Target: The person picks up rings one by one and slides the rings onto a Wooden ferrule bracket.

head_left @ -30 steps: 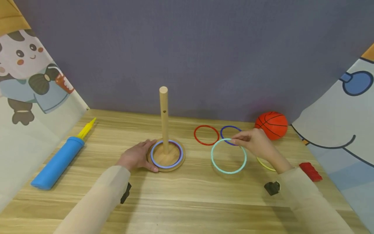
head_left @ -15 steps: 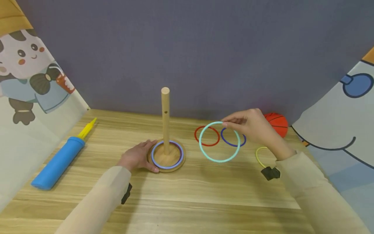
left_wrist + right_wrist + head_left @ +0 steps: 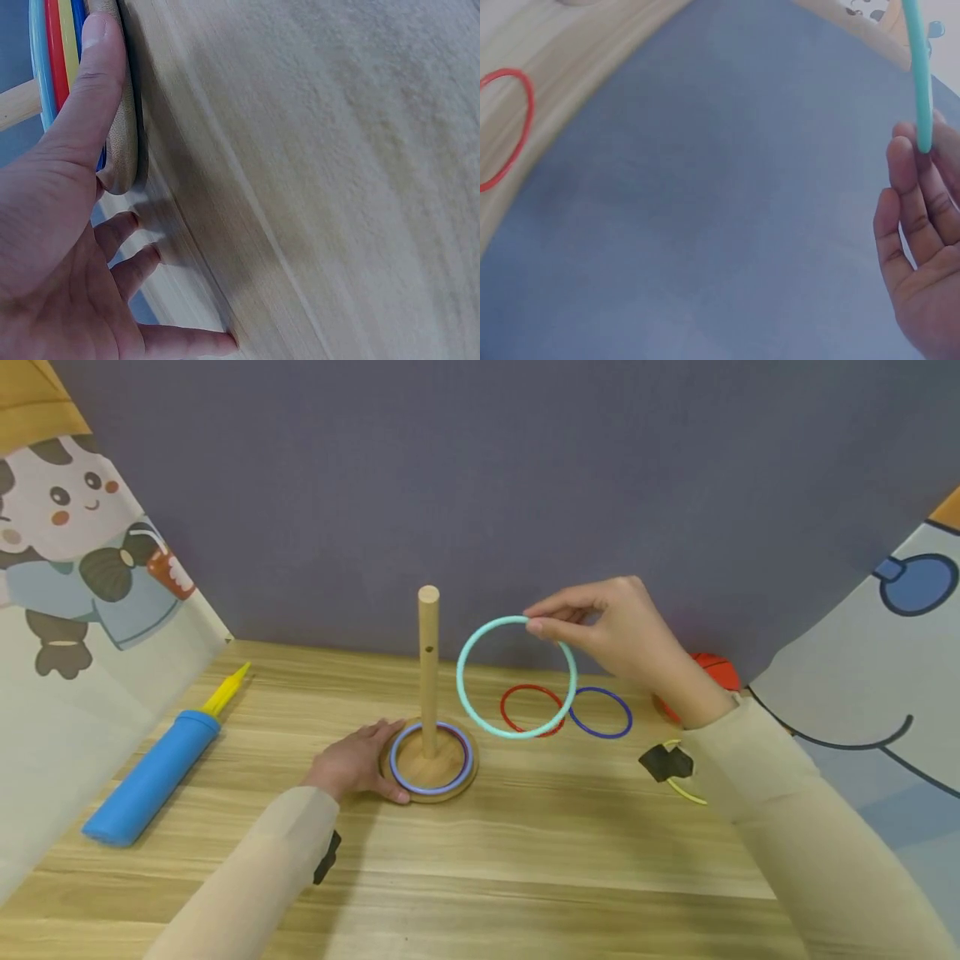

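A wooden peg [image 3: 428, 668] stands on a round wooden base [image 3: 430, 770] with several coloured rings [image 3: 467, 758] stacked at its foot. My left hand [image 3: 352, 762] rests against the base's left rim, thumb along its edge [image 3: 90, 97], fingers spread on the table. My right hand [image 3: 607, 631] is raised to the right of the peg's top and pinches a teal ring [image 3: 516, 677] at its upper edge; the ring hangs in the air beside the peg. In the right wrist view the teal ring [image 3: 917, 75] runs up from the fingertips [image 3: 911, 161].
A red ring [image 3: 529, 709] and a blue ring [image 3: 600, 712] lie flat on the wooden table [image 3: 525, 843] behind the teal one. A yellow ring [image 3: 684, 785] and an orange ball [image 3: 712, 670] are partly hidden by my right forearm. A blue and yellow pump [image 3: 153, 767] lies at the left.
My right hand has lifted the teal ring off the table and carried it up and left toward the peg. The left hand has stayed on the base.
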A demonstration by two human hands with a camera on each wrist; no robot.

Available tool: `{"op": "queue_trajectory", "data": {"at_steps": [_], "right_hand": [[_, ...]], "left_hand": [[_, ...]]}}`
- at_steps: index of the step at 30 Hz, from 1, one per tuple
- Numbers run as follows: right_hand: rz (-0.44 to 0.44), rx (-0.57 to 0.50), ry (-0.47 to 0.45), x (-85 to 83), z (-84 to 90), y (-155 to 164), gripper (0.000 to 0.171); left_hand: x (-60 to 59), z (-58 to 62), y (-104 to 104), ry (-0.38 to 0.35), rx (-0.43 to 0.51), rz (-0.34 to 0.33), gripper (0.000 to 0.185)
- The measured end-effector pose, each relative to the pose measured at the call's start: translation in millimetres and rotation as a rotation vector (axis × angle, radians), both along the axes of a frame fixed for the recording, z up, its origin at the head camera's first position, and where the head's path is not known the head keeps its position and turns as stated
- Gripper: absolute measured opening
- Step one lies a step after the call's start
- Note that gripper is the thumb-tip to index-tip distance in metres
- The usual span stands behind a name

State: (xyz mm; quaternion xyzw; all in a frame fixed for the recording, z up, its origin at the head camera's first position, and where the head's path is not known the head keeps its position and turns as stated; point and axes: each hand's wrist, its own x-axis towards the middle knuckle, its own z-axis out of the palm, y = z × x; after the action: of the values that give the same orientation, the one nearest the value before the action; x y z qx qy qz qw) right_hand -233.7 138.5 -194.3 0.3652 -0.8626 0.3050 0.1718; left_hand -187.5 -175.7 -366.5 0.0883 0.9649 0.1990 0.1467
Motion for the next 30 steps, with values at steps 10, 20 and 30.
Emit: {"op": "queue_trajectory", "data": {"at_steps": [10,20,30], "right_hand": [[0.025,-0.057,0.080,-10.7,18.8,-36,0.015],[-0.037,-0.080,0.026,-26.3,15.4,-60,0.019],[-0.060,-0.023,-0.040,-36.0,-9.6,-69,0.018]], "left_hand": [[0.0,-2.2,-2,0.003,0.002,-0.004,0.118],[1.2,-0.8,-2,0.003,-0.013,0.008,0.119],[0.0,-2.0,-4,-0.018,-0.007,0.023,0.120]]}}
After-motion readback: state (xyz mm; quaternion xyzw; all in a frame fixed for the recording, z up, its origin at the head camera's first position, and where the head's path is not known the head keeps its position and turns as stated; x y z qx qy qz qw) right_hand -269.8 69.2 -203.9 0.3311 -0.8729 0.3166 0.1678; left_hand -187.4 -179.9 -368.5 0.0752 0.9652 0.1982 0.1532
